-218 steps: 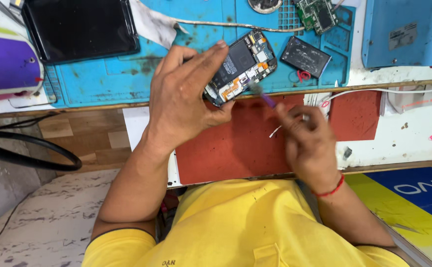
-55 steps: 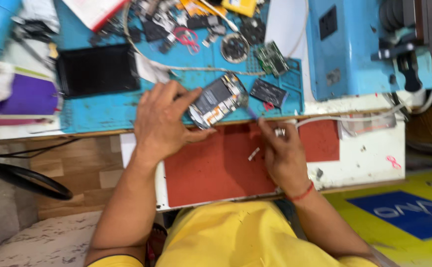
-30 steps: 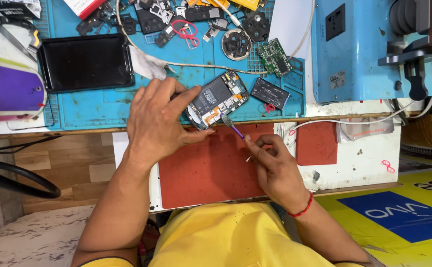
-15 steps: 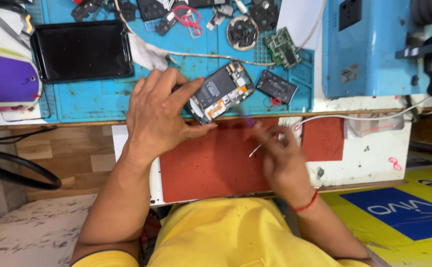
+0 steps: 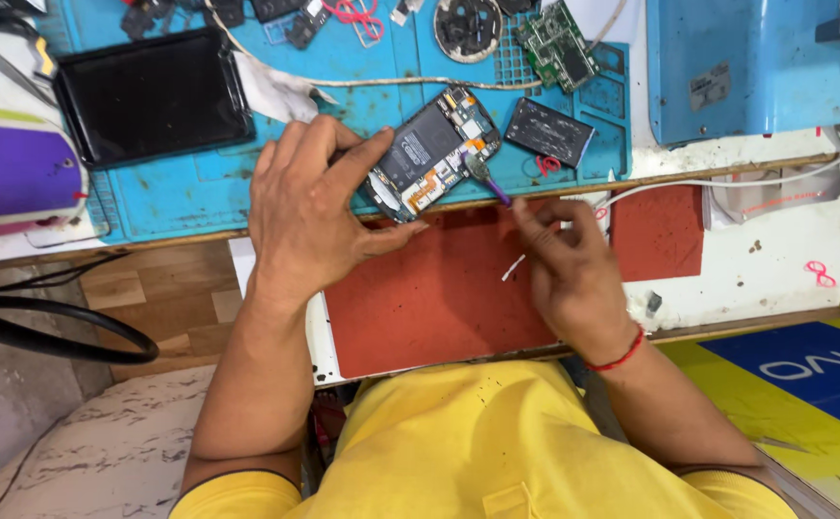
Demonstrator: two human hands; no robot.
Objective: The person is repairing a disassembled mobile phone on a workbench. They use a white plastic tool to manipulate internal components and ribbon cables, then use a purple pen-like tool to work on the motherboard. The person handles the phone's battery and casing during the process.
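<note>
Since half a second ago: right hand (image 5: 573, 274) is sitting steadier, tool tip now meeting the phone's lower right corner rather than hanging short of it.

- Opened phone (image 5: 429, 154): back cover off, dark battery and small boards exposed. It is lying tilted across the front edge of the blue mat (image 5: 199, 202). Left hand (image 5: 309, 216) is closing round its lower left end, thumb and fingers pinching the frame.
- Purple-handled tool (image 5: 487, 181): right hand is pinching it between closed fingertips, metal tip pointing to 11 o'clock.
- Handling, by judgement: light, stiff, fragile inside; best gripped by the outer frame edges, clear of the boards.
- Flat dark battery (image 5: 548, 132): at 3 o'clock of the phone.
- Black tablet (image 5: 151, 96): at 9 o'clock.
- Red pad (image 5: 429, 298): on the bench, at 6 o'clock.
</note>
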